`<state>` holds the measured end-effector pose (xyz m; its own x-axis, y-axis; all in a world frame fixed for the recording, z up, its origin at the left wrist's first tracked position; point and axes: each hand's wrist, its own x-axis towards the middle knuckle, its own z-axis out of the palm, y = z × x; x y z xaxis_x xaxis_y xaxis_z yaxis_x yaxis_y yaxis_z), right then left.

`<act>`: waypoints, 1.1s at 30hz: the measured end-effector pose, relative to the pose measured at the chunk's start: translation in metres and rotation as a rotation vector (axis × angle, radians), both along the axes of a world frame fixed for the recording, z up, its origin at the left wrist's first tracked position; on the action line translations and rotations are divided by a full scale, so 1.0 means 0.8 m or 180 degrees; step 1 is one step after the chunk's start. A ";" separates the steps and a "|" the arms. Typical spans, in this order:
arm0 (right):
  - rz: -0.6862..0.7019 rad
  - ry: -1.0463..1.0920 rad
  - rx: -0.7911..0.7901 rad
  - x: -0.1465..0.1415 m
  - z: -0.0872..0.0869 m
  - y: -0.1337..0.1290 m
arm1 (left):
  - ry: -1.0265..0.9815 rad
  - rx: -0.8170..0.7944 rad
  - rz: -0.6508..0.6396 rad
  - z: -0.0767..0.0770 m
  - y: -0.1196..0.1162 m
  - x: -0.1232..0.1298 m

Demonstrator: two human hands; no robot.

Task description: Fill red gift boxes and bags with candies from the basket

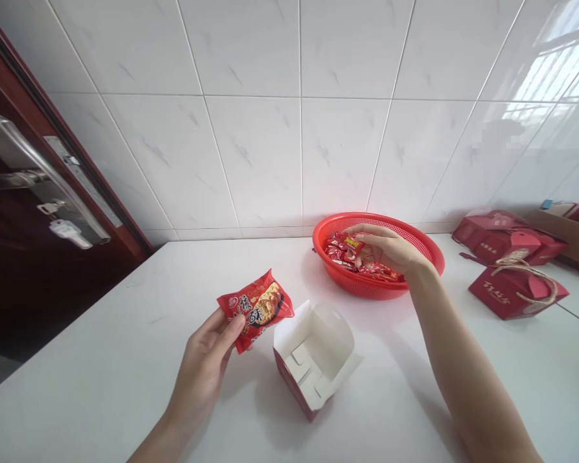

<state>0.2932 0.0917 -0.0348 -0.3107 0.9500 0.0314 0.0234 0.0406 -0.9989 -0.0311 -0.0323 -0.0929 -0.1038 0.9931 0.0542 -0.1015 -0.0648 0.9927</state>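
Observation:
Between the thumb and fingers of my left hand (211,344) is a red snack packet (258,308), its printed side facing up, held left of the open gift box (313,370). That box stands on the table with its white inside showing and folded flaps at the bottom. My right hand (383,247) reaches into the red plastic basket (376,292), its fingers closed on a small red candy packet (352,245) with yellow print. Several red-wrapped sweets (336,252) lie in the basket under that hand, which partly hides them.
A closed red gift box (504,292) with a rope handle stands on the right. Behind it are more red boxes (506,235) and a brown carton (567,235). The tiled wall (251,161) borders the table's back; a door handle (43,173) is at left.

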 end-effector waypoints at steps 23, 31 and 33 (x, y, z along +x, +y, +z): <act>0.0935 0.0107 0.0586 -0.076 0.025 -0.062 | -0.0031 0.0219 -0.0019 -0.004 -0.003 0.007; 0.1328 -0.0447 0.0738 -0.105 0.021 -0.075 | -0.0123 0.0283 -0.0187 -0.005 -0.006 0.007; 0.1474 -0.0397 0.0765 -0.109 0.019 -0.077 | -0.0172 0.0307 -0.0235 -0.005 -0.006 0.008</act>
<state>0.2062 0.0304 -0.0197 -0.7109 0.6831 0.1673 0.0665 0.3021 -0.9509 -0.0245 -0.0374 -0.0970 -0.0360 0.9886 0.1461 -0.1626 -0.1501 0.9752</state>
